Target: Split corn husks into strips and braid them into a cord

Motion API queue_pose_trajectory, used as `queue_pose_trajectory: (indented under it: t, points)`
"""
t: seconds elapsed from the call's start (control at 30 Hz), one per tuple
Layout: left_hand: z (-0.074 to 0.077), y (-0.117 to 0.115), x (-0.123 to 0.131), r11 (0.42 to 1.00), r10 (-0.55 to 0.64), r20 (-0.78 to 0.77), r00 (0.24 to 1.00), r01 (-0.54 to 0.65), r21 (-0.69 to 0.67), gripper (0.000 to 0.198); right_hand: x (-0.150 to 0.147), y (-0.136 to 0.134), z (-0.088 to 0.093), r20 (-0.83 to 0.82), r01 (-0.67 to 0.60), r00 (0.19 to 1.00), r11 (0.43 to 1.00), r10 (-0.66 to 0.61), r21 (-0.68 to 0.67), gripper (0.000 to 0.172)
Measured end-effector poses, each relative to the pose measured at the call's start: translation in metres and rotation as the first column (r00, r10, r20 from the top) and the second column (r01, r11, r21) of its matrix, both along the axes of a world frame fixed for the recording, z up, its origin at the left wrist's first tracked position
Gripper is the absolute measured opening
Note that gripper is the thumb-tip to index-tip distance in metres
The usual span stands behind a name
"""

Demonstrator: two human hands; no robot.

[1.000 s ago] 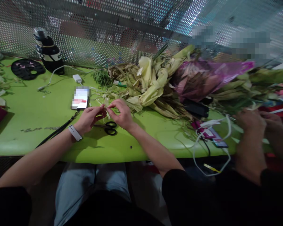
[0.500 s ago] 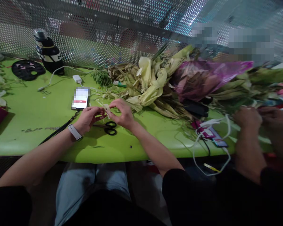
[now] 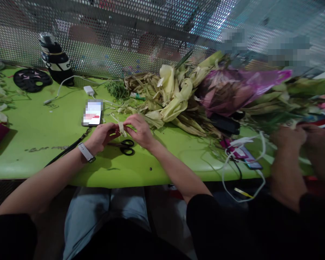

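My left hand (image 3: 101, 136) and my right hand (image 3: 138, 130) meet above the green table (image 3: 38, 137), both pinching a pale strip of corn husk (image 3: 121, 128) between fingertips. A white watch sits on my left wrist. Black scissors (image 3: 126, 147) lie on the table just under my hands. Behind them is a big pile of corn husks (image 3: 168, 97).
A phone (image 3: 92, 113) with a lit screen lies left of my hands, with a white charger (image 3: 89, 90) and cable beyond. A black bottle (image 3: 55, 59) and black disc (image 3: 31, 79) stand at back left. Another person's hands (image 3: 295, 144) work at right, near a purple bag (image 3: 233, 90) and white cables (image 3: 241, 159).
My fingers have shifted slightly on the husk strip, which now hangs more upright between them. The other person's hands at right have moved a little.
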State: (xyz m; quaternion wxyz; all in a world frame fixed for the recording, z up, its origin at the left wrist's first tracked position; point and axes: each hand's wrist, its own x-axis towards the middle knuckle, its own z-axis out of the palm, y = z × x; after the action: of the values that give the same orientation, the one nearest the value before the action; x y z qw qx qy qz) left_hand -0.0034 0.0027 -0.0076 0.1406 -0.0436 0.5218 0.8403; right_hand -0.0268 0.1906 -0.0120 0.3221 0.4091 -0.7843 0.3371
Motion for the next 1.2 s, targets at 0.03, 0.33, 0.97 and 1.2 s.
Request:
queue_pose_trajectory:
  t: [0.03, 0.33, 0.97, 1.2]
  points:
    - [-0.0003, -0.0002, -0.0002, 1.000, -0.003, 0.007, 1.000, 0.003, 0.005, 0.013, -0.0003, -0.0002, -0.0003, -0.009, -0.002, 1.000, 1.000, 0.002, -0.006, 0.016]
    - [0.0012, 0.0011, 0.0004, 0.998, -0.011, 0.076, 0.997, 0.007, 0.055, 0.010, 0.0000, -0.0014, -0.0029, 0.072, 0.045, 0.996, 0.999, -0.046, 0.024, 0.021]
    - [0.0026, 0.0013, 0.0057, 0.998, -0.003, -0.154, 0.988, -0.007, -0.066, 0.018, 0.0025, -0.0064, -0.0028, 0.187, 0.012, 0.982, 0.994, 0.008, -0.107, 0.015]
    - [0.0049, 0.0008, 0.0056, 0.993, -0.005, -0.171, 0.985, -0.016, -0.120, 0.016, 0.0037, -0.0057, -0.0026, 0.280, 0.040, 0.960, 0.998, -0.022, -0.057, 0.015]
